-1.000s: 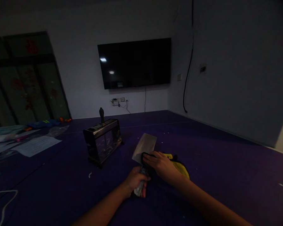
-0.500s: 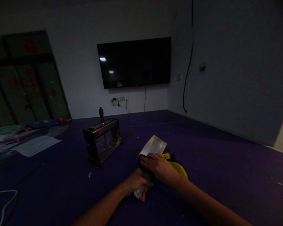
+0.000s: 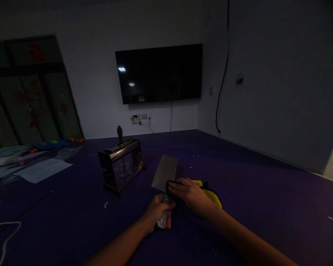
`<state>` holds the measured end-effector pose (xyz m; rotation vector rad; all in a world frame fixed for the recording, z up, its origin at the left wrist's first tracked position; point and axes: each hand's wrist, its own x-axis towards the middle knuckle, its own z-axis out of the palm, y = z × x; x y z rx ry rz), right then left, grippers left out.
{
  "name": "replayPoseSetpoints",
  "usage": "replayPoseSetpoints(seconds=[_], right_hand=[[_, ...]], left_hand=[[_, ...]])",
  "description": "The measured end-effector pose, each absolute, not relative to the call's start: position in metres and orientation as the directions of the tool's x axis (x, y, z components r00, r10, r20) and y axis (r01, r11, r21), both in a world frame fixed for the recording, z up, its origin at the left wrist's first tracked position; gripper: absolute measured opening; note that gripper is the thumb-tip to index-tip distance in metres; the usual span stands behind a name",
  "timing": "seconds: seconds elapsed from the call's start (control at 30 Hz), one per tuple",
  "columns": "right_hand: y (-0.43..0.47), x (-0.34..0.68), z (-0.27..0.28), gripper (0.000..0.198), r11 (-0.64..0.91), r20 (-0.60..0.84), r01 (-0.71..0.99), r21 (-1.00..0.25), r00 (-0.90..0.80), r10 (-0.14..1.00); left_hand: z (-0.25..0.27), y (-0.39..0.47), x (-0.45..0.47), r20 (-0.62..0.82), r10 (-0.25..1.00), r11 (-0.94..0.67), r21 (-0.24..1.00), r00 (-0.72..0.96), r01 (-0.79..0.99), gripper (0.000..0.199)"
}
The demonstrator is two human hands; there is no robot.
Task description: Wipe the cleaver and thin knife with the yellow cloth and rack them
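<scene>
Taking the cleaver point(image 3: 165, 171) as the centre of the clock, its blade points to twelve o'clock, with its left edge just short of a black rack point(image 3: 124, 171) at nine, the two apart. More room opens from one to four o'clock, where purple surface point(image 3: 266, 188) runs up to the wall point(image 3: 280, 92), dotted with a few white scraps point(image 3: 194, 156). The left hand point(image 3: 155, 211) has its grip closed around the cleaver's handle at six. The right hand point(image 3: 190, 194), at four, lays its fingers over the dark edge of a yellow-and-black cloth point(image 3: 213, 198) by the blade's lower right corner; the thumb is hidden, so I cannot tell whether that grip is closed. The blade is a flat, dull grey rectangle; the handle looks mottled silver and rough. The rack is boxy, with a glossy top and see-through side, a rounded dark handle point(image 3: 120, 133) standing from it. On the smooth surface, paper sheets point(image 3: 44, 171) lie at nine beyond the rack, and a white cord point(image 3: 9, 236) curls at eight. The room is dim: dark doors point(image 3: 24, 103) with red decorations at ten, a black television point(image 3: 159, 74) at twelve.
</scene>
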<state>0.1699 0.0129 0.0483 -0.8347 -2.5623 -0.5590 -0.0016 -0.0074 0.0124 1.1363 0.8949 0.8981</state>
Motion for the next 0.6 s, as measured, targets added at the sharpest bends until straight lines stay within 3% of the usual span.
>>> replayPoseSetpoints(seconds=[0.1,0.27,0.47,0.6], right_hand=[[0.017,0.175,0.046,0.042,0.698,0.521,0.675,0.238,-0.696,0.494],[0.026,0.185,0.04,0.061,0.567,0.715,0.811,0.141,-0.48,0.509],[0.031,0.192,0.038,0.069,0.579,0.86,0.815,-0.034,-0.271,0.433],[0.03,0.189,0.042,0.065,0.664,0.875,0.685,-0.3,-0.08,0.477]], left_hand=[[0.016,-0.007,-0.005,-0.126,0.941,0.203,0.953,0.314,-0.226,0.032],[0.015,-0.003,-0.01,-0.149,0.918,0.289,0.887,0.368,-0.36,0.037],[0.014,-0.007,-0.004,0.008,0.973,0.059,0.957,0.23,-0.285,0.044],[0.015,-0.01,-0.001,0.09,0.992,-0.075,0.985,0.092,-0.155,0.051]])
